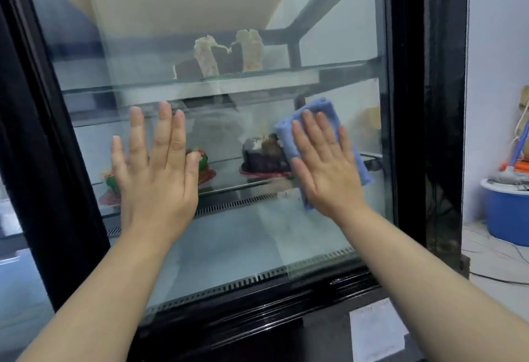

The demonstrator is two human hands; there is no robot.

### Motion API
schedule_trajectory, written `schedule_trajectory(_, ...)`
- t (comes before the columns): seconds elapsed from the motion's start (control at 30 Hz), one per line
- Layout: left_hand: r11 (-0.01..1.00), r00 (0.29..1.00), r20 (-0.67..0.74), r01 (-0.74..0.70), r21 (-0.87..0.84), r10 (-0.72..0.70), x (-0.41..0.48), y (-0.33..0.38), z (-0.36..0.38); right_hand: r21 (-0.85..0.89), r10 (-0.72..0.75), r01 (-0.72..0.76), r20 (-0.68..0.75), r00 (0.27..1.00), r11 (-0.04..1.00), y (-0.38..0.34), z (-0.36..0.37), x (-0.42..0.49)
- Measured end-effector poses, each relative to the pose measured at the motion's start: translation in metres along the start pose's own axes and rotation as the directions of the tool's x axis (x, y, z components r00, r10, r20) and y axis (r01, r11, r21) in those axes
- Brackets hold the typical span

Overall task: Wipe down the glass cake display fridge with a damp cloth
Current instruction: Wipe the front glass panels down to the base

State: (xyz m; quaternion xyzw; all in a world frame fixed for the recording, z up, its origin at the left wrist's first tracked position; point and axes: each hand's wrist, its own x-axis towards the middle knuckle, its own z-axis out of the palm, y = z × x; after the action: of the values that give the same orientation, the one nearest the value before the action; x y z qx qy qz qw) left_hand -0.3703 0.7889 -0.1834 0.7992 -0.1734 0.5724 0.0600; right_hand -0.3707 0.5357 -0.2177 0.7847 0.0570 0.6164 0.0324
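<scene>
Place: it looked like a small cake shop or café corner.
Giveaway: a black-framed glass display fridge (412, 104) filled the view.
Inside: a chocolate cake (263, 158) and cream slices (206, 58) sat on glass shelves (257, 78).
Off right: a blue bucket (506, 213) stood there, and cables (492, 250) trailed over the pale floor (501, 298).

Two arms in shot, and both are bare: the left forearm (114, 281) is uncovered from the lower frame edge up to the wrist, the right forearm (415, 270) just the same. The left hand (154, 178) is bare too, its fingernails (164, 105) short and rounded, knuckle creases showing. The right hand (323, 173) is bare as well.
</scene>
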Motion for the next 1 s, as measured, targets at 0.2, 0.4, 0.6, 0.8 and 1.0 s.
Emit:
schedule_trajectory(0.2, 0.997, 0.996, 0.085, -0.002, 0.080, -0.005, -0.084, -0.010, 0.018, 0.068, 0.685, -0.682, -0.122, 0.719, 0.728, -0.001, -0.003, 0.033)
schedule_trajectory(0.4, 0.994, 0.995, 0.100, 0.016, 0.105, -0.026, -0.085, -0.009, 0.026, -0.008, -0.096, 0.097, 0.046, 0.994, 0.995, -0.062, 0.012, -0.048)
schedule_trajectory(0.6, 0.995, 0.992, 0.120, 0.026, 0.098, -0.038, -0.086, -0.004, 0.026, 0.043, 0.674, -0.674, -0.117, 0.729, 0.737, -0.021, 0.008, -0.006)
schedule_trajectory(0.8, 0.996, 0.996, 0.087, 0.013, 0.093, -0.021, -0.085, -0.007, 0.025, -0.009, -0.135, 0.136, 0.074, 0.988, 0.991, -0.088, 0.027, -0.083)
schedule_trajectory(1.0, 0.995, 0.996, 0.084, 0.017, 0.095, -0.025, -0.086, -0.006, 0.029, 0.064, 0.610, -0.607, -0.130, 0.782, 0.792, -0.031, 0.013, -0.014)
